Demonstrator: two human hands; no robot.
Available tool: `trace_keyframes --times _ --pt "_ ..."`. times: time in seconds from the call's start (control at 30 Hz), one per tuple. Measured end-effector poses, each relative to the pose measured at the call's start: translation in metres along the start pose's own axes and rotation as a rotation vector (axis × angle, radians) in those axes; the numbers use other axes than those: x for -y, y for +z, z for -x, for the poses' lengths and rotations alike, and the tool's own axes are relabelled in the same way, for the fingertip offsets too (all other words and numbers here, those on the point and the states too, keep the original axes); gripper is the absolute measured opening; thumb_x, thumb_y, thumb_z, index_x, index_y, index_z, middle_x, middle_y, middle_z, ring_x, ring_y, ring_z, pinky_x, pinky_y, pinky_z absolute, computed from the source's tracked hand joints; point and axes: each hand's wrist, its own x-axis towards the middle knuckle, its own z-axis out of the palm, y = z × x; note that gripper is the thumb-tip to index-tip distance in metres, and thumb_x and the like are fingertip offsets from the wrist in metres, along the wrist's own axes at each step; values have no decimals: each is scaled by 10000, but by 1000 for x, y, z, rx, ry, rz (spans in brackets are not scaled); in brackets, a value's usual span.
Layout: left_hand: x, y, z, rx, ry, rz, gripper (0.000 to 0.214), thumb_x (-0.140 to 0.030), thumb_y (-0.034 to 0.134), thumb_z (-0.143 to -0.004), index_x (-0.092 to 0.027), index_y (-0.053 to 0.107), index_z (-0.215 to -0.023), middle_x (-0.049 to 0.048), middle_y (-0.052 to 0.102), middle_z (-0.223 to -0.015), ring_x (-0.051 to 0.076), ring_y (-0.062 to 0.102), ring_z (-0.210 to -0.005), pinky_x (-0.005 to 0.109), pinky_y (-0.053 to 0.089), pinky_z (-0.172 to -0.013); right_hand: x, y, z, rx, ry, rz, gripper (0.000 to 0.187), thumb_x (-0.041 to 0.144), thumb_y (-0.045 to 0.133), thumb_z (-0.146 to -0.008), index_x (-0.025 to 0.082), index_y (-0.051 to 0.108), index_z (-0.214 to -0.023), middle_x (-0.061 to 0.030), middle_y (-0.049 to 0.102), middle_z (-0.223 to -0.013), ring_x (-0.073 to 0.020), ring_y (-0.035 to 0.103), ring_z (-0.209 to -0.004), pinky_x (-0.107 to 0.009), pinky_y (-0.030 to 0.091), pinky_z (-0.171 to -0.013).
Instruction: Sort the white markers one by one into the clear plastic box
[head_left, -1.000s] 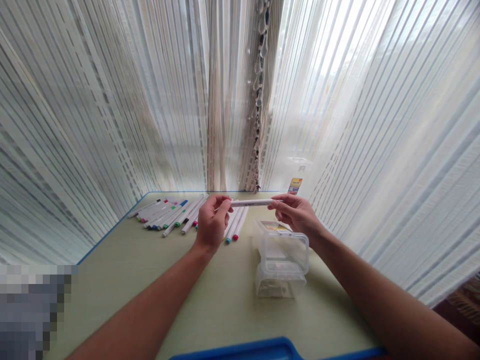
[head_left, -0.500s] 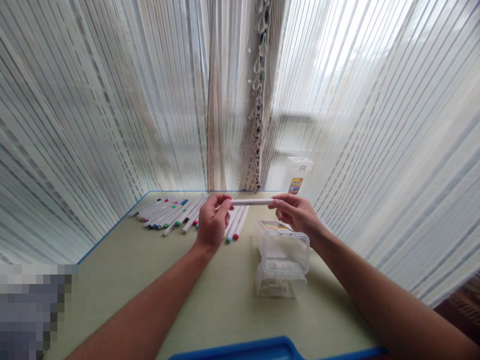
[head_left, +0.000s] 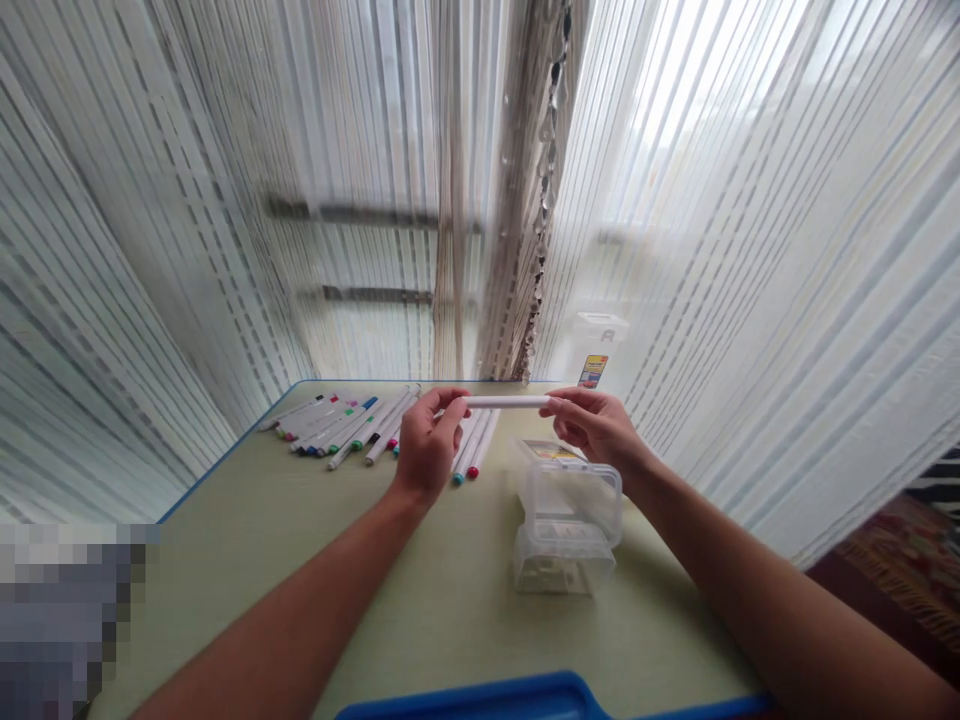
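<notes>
A white marker (head_left: 508,402) is stretched level between my two hands above the table. My left hand (head_left: 429,445) pinches its left end, and my right hand (head_left: 596,425) pinches the right end; both ends are hidden by the fingers. Behind and left of my left hand lie several white markers (head_left: 352,430) with coloured ends, spread in a loose row. Beneath the held one, more markers (head_left: 480,440) show, two of them with teal and red ends. A clear plastic case (head_left: 574,510) with its lid open lies below my right hand.
Behind my right hand stands a clear plastic container (head_left: 596,345) with a yellow label. The pale green table (head_left: 247,560) has a blue edge, and a blue plastic piece (head_left: 480,700) lies at the near side. String curtains (head_left: 360,250) hang behind the table.
The marker has rolled slightly between my fingers: dark print that showed on its barrel is out of sight. Both hands keep nearly the same place.
</notes>
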Motion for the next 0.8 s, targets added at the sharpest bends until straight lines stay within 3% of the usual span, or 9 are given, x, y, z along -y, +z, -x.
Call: trace_keyframes --times 0.3,0.5,0.8 --pt "2 0 1 10 9 -28 210 -307 683 -784 -140 660 -909 -22 565 -689 45 400 -419 196 282 -368 -1 -1 -1 12 -25 -50 265 364 892 -655 202 784 -834 -27 691 -671 -73 456 -464 -249 220 -419" --pt "8 -3 -2 -10 78 -121 253 -361 723 -757 -148 665 -881 6 615 -723 71 474 -481 199 362 -424 -1 0 0 9 -13 -50 272 355 901 -644 198 779 -830 3 632 -579 -74 444 -445 -241 225 -414" --pt "10 -4 -3 -12 89 -165 282 -387 715 -778 -150 667 -924 25 634 -778 81 504 -513 201 380 -439 1 2 1 11 -1 -71 290 346 906 -628 197 786 -847 -18 677 -645 -73 480 -462 -224 218 -408"
